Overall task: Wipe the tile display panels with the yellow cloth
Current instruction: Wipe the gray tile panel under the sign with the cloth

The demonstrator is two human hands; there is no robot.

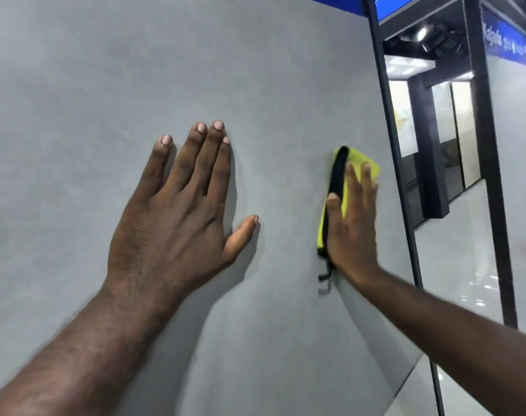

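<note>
A large grey tile display panel (135, 70) fills most of the view. My left hand (177, 211) lies flat on it near the middle, fingers straight and spread, thumb out to the right. My right hand (352, 223) presses a folded yellow cloth (367, 166) with a black edge against the panel close to its right border. Its fingers are straight over the cloth. The cloth shows above the fingertips and along the thumb side; a short black loop hangs below the hand's heel.
A black metal frame (391, 130) runs down the panel's right edge. Beyond it are more dark-framed display panels (454, 130), a blue sign strip (508, 43) and a glossy pale floor (454, 265).
</note>
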